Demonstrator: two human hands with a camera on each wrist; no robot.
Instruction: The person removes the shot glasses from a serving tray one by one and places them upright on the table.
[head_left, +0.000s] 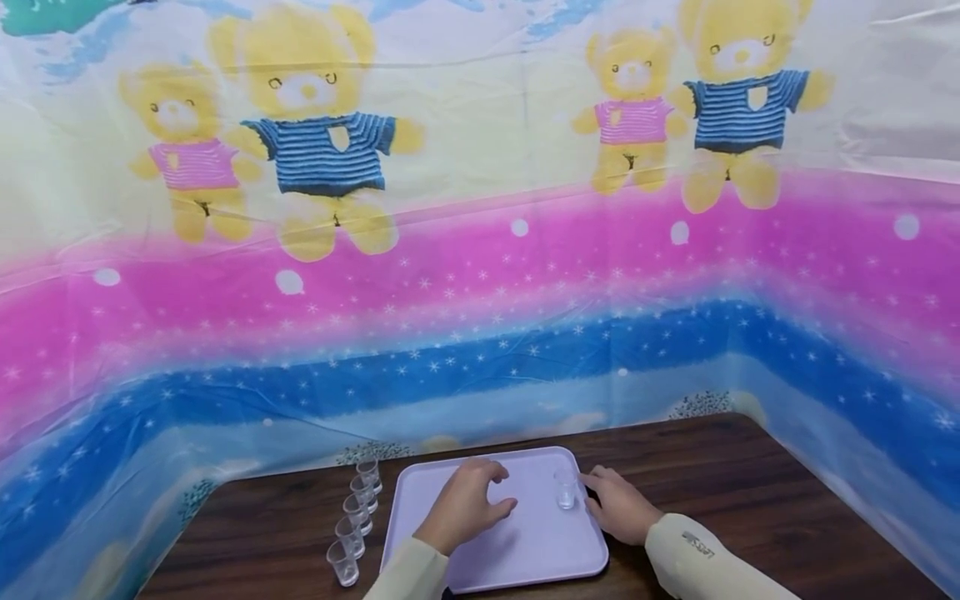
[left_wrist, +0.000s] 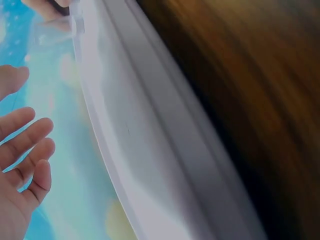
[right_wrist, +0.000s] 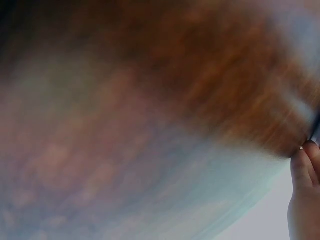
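A pale lilac tray lies on the dark wooden table. Over its left half hovers my left hand, thumb and fingers apart and nothing between them; in the left wrist view this hand shows spread, loosely bent fingers. One small clear cup stands upright near the tray's right edge. Just right of that cup is my right hand, index fingertip close to the cup's side and thumb by the tray rim. Only part of the right hand appears in the right wrist view.
Several small clear cups stand in a row on the table left of the tray. A curtain printed with bears surrounds the wooden table at the back and sides.
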